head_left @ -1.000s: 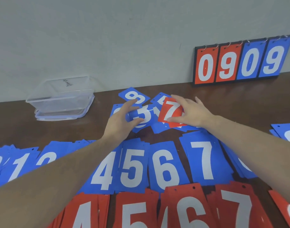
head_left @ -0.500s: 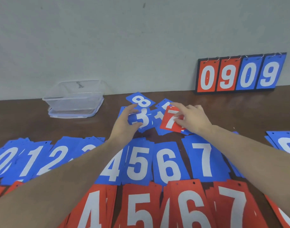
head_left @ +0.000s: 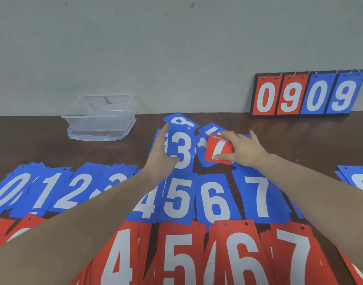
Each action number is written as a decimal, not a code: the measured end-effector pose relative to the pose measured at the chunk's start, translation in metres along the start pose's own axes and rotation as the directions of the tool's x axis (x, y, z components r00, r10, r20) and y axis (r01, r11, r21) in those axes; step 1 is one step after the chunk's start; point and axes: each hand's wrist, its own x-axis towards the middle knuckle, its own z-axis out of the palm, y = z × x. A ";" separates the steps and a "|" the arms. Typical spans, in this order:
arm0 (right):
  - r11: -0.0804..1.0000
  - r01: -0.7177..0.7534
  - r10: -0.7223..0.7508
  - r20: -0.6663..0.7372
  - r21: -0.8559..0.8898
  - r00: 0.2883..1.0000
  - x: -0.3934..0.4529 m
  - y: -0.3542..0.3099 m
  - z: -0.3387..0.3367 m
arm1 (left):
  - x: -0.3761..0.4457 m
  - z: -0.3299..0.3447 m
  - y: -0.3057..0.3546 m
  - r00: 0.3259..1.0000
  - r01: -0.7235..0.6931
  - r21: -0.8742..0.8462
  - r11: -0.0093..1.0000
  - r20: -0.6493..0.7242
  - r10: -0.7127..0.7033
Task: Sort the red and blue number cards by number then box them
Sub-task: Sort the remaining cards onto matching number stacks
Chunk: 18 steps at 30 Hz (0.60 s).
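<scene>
My left hand (head_left: 163, 155) holds a blue 3 card (head_left: 181, 149) upright above the loose pile (head_left: 203, 138) of blue cards at the table's middle back. My right hand (head_left: 243, 150) pinches a red 7 card (head_left: 218, 150), tilted up off that pile. In front, a row of blue stacks runs 0 (head_left: 6, 192), 1 (head_left: 45, 192), 2 (head_left: 77, 190), 3, 4, 5 (head_left: 177, 199), 6 (head_left: 215, 201), 7 (head_left: 257, 196); my left forearm hides much of the 3 and 4. Nearer me lie red stacks 4 (head_left: 118, 258), 5 (head_left: 179, 258), 6 (head_left: 241, 258), 7 (head_left: 297, 256).
A clear plastic box (head_left: 99, 114) sits on its lid at the back left against the wall. A flip scoreboard (head_left: 307, 93) reading 0909 leans on the wall at the back right. More blue cards (head_left: 357, 177) lie at the right edge of the brown table (head_left: 32, 145).
My left hand has lifted the blue 3 card from lying flat to standing upright. My right hand has raised the red 7 card off the pile and curled round it.
</scene>
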 end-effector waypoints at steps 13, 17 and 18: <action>0.800 0.168 -0.027 -0.245 0.576 0.969 -0.016 -0.051 -0.007 | 0.000 -0.013 -0.005 1.000 0.008 -0.040 0.999 -0.023 -0.009; 0.741 0.079 0.018 -0.138 0.667 0.990 -0.010 -0.081 -0.004 | -0.011 -0.039 -0.014 0.997 0.037 -0.066 0.997 -0.064 -0.041; 0.741 0.059 0.018 -0.108 0.669 0.994 -0.008 -0.091 -0.002 | -0.016 -0.048 -0.015 0.995 0.046 -0.070 0.996 -0.087 -0.052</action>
